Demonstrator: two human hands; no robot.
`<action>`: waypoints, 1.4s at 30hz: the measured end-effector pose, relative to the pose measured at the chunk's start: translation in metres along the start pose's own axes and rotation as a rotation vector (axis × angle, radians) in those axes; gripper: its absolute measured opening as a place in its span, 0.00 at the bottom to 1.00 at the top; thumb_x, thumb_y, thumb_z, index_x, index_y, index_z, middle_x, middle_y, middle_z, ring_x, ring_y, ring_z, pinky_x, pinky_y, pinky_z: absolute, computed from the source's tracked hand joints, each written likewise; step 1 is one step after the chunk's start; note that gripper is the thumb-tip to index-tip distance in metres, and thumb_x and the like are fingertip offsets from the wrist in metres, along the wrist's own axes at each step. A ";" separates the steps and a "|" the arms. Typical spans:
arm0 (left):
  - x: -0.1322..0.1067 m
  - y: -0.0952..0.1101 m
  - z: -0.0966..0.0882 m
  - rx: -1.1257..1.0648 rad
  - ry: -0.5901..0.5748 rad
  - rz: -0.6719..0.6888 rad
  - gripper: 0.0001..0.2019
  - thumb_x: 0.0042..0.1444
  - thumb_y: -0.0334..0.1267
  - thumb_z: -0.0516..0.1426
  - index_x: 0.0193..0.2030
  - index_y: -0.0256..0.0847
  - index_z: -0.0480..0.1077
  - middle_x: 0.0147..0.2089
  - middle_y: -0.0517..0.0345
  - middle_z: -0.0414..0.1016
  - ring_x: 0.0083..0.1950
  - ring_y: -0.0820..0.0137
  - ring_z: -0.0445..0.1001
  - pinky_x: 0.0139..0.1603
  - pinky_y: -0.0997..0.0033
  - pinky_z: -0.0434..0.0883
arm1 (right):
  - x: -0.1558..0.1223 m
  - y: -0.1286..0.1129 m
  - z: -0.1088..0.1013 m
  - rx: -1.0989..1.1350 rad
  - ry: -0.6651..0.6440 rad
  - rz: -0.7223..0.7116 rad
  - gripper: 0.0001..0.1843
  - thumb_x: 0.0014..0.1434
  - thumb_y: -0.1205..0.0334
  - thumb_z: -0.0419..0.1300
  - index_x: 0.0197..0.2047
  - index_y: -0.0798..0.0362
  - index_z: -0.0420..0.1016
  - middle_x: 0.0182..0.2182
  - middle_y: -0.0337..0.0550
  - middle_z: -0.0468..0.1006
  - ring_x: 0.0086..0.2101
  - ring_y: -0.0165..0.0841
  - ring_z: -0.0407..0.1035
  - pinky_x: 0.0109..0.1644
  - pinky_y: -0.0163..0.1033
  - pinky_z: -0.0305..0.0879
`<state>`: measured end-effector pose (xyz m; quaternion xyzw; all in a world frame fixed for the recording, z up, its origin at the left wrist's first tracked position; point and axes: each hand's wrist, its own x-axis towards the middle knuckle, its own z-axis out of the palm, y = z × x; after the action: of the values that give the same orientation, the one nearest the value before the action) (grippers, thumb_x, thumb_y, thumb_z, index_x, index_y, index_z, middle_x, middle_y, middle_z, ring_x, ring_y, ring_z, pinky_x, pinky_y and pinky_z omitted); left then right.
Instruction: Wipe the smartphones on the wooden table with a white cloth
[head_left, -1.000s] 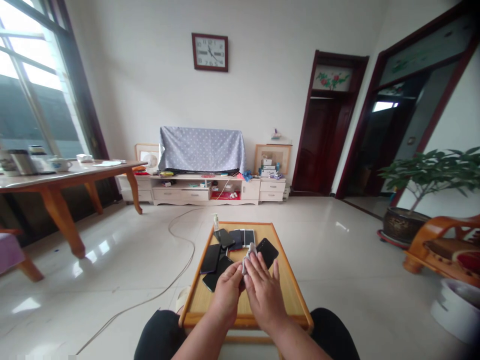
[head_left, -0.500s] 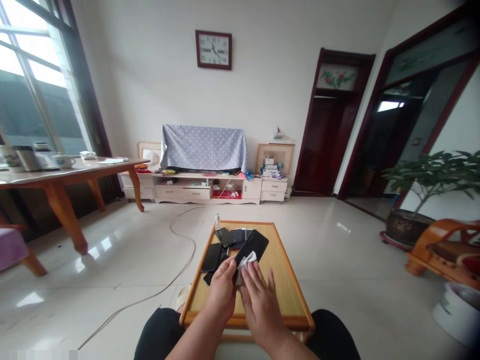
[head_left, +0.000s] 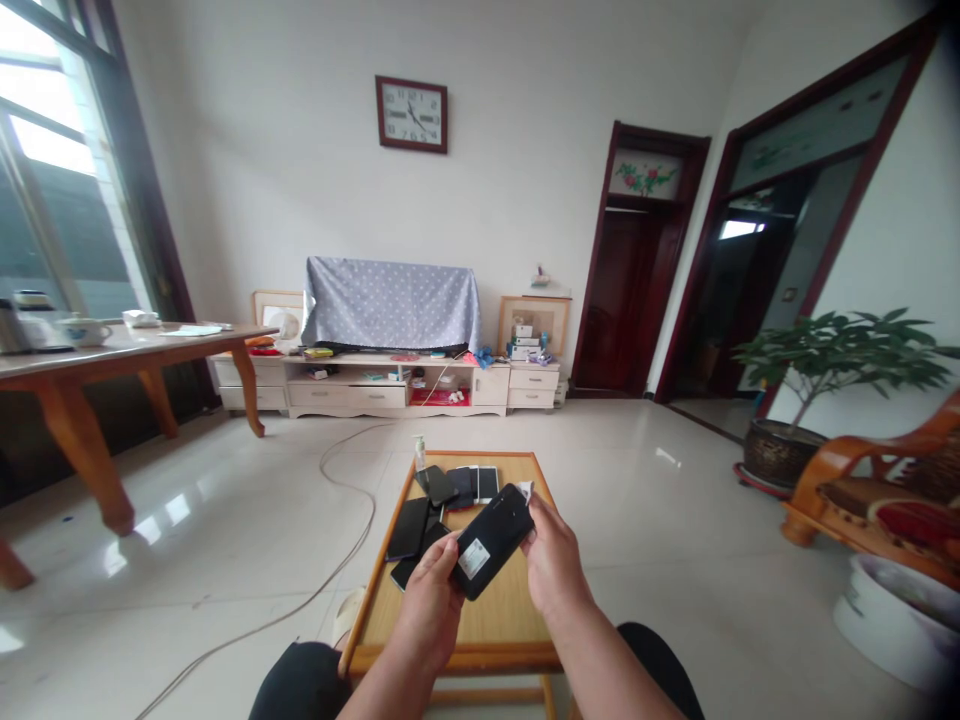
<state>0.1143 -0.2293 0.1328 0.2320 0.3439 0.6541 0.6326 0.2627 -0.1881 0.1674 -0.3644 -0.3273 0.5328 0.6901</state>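
A black phone (head_left: pixel 491 539) with a white sticker on its back is held tilted above a small wooden table (head_left: pixel 501 625). My left hand (head_left: pixel 431 603) grips its near end, fingers curled round it. My right hand (head_left: pixel 553 556) closes on its far end, and a bit of white cloth (head_left: pixel 526 490) pokes out above those fingers. Several other dark phones (head_left: pixel 436 500) lie on the far left part of the table, next to a small pump bottle (head_left: pixel 419 452).
A grey cable (head_left: pixel 330 560) snakes over the tiled floor on the left. A long wooden table (head_left: pixel 105 360) stands at the left, a TV cabinet (head_left: pixel 390 385) against the far wall, a potted plant (head_left: pixel 795 430) and a wooden chair (head_left: pixel 877 490) at the right.
The phone has been lifted off the table and turned over, its stickered back now facing up. My right hand went from lying on it with the cloth to gripping its far end.
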 end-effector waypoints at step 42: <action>-0.017 0.031 0.011 -0.143 -0.016 -0.176 0.28 0.53 0.60 0.63 0.51 0.39 0.77 0.47 0.48 0.82 0.39 0.65 0.79 0.43 0.65 0.75 | -0.082 0.028 0.015 -0.613 -0.390 -0.290 0.15 0.65 0.48 0.59 0.35 0.51 0.76 0.32 0.40 0.77 0.33 0.34 0.70 0.39 0.37 0.67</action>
<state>0.1028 -0.2434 0.1653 0.1606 0.3102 0.6170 0.7052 0.2180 -0.2611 0.1459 -0.3955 -0.6443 0.3665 0.5422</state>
